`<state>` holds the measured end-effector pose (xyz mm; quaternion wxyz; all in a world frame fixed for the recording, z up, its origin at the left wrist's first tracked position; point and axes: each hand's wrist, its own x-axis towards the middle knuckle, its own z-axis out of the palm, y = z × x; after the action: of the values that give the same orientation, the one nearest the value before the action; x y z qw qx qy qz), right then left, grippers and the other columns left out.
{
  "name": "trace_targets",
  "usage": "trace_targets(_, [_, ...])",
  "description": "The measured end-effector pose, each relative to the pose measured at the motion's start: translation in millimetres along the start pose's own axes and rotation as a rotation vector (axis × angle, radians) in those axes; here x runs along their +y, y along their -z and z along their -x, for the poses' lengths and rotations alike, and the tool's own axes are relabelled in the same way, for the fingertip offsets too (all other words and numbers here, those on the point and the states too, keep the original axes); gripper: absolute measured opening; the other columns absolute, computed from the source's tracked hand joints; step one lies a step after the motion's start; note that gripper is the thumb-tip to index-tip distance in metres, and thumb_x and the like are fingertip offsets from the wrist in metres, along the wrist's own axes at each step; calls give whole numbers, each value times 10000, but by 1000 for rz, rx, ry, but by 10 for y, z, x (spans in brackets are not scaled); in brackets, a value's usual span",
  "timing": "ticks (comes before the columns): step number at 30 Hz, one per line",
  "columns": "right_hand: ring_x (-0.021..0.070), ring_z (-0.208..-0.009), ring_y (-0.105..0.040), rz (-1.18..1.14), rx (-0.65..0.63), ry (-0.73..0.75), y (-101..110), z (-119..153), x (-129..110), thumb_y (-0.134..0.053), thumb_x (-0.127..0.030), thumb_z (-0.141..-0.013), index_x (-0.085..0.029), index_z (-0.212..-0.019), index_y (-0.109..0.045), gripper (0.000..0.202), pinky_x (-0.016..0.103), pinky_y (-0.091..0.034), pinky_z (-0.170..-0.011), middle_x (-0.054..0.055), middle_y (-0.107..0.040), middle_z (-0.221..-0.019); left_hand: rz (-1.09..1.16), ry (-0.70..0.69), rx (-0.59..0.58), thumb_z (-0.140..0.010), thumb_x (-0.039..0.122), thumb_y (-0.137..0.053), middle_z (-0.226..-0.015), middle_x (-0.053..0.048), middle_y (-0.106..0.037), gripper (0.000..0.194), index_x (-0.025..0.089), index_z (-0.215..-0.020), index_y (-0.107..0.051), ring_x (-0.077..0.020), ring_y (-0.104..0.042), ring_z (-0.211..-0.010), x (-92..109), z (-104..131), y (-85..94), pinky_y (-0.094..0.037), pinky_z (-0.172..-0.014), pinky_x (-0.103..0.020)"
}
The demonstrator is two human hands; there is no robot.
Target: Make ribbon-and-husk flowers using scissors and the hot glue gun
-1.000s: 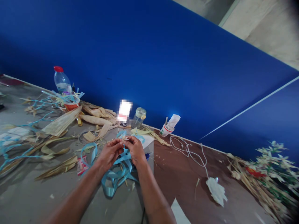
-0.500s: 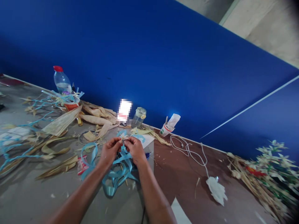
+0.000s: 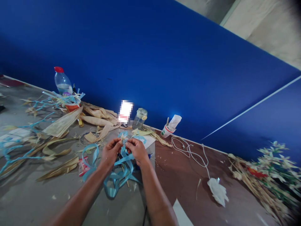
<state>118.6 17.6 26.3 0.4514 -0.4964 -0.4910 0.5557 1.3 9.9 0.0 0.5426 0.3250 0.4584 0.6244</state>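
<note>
My left hand (image 3: 109, 153) pinches a small pale husk flower (image 3: 123, 137) between thumb and fingertips. Close beside it, my right hand (image 3: 138, 152) is closed in a pinch on light-blue ribbon (image 3: 113, 192) just under the flower. Loops of this ribbon hang and lie on the table between and below my forearms. The exact spot where flower and ribbon meet is partly hidden by my fingers. Left of the ribbon lies a pink-and-white wrapper (image 3: 83, 166).
Dried corn husks (image 3: 63, 122) and blue-wrapped stems (image 3: 25, 157) cover the left side. Along the blue wall stand a bottle (image 3: 62, 82), a bright screen (image 3: 125, 112), a glass jar (image 3: 139, 120) and a cup (image 3: 167, 130). A white cable (image 3: 188, 150) and white-flowered stems (image 3: 279, 160) lie right.
My fingertips have moved slightly apart, and the pale flower shows more clearly above my left fingers. Both forearms stay nearly in place.
</note>
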Motion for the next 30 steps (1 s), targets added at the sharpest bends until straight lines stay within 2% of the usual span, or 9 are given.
trace_targets(3, [114, -539, -523, 47, 10, 28, 36, -10, 21, -622, -297, -655, -171, -720, -632, 142, 235, -413, -552, -24, -607, -608, 10, -12, 35, -593, 401, -768, -571, 44, -566, 329, 159, -781, -648, -76, -444, -468, -29, -21, 17, -339, -458, -198])
trace_targets(7, [161, -749, -586, 199, 159, 154, 144, -56, 34, -636, -293, -660, -180, -853, -665, 226, 279, -459, -710, 16, -664, -798, 0, -21, 42, -602, 388, -763, -560, 47, -561, 304, 162, -768, -647, -75, -445, -474, -40, -25, 25, -344, -469, -195])
trace_targets(10, [162, -737, -582, 284, 203, 196, 275, -74, -36, -619, -308, -685, -174, -867, -667, 230, 282, -456, -702, 26, -660, -807, 6, -14, 34, -618, 374, -752, -571, 46, -568, 290, 163, -788, -648, -72, -447, -480, -60, -36, 36, -341, -473, -190])
trace_targets(13, [145, -639, -558, 352, 150, 208, 417, 0, -149, -593, -308, -712, -176, -839, -668, 198, 270, -441, -637, 10, -649, -738, 2, -12, 35, -627, 359, -743, -566, 43, -563, 275, 155, -785, -648, -71, -441, -475, -70, -53, 45, -336, -467, -189])
trace_targets(16, [133, -564, -524, 476, 49, 165, 543, 222, -195, -559, -305, -759, -186, -810, -667, 168, 253, -411, -579, -19, -605, -631, -28, -13, 48, -616, 345, -737, -547, 44, -552, 254, 155, -760, -649, -75, -434, -462, -57, -59, 45, -333, -454, -193])
trace_targets(18, [146, -621, -548, 659, 5, 139, 612, 434, -147, -548, -285, -779, -190, -772, -668, 153, 257, -408, -617, -11, -609, -646, -52, -22, 59, -611, 333, -730, -548, 45, -549, 237, 160, -755, -655, -77, -438, -463, -48, -56, 43, -339, -455, -194])
trace_targets(20, [171, -691, -579, 854, 46, 85, 661, 650, -45, -571, -275, -772, -187, -806, -666, 133, 273, -415, -656, 18, -634, -731, -71, -39, 64, -613, 327, -724, -560, 42, -554, 228, 166, -762, -660, -79, -446, -469, -45, -51, 40, -347, -459, -194])
trace_targets(24, [235, -881, -607, 1140, 152, -4, 672, 945, 179, -620, -328, -761, -189, -962, -634, 245, 312, -440, -755, 97, -632, -976, -87, -63, 57, -604, 348, -728, -542, 38, -551, 245, 170, -758, -658, -87, -450, -455, -48, -41, 25, -339, -439, -200])
trace_targets(30, [284, -892, -626, 1304, 188, -112, 599, 1001, 273, -611, -287, -741, -141, -1074, -564, 366, 354, -470, -718, 162, -570, -1072, -127, -79, 37, -603, 344, -720, -517, 37, -546, 240, 166, -753, -664, -90, -450, -446, -34, -29, 12, -327, -431, -203])
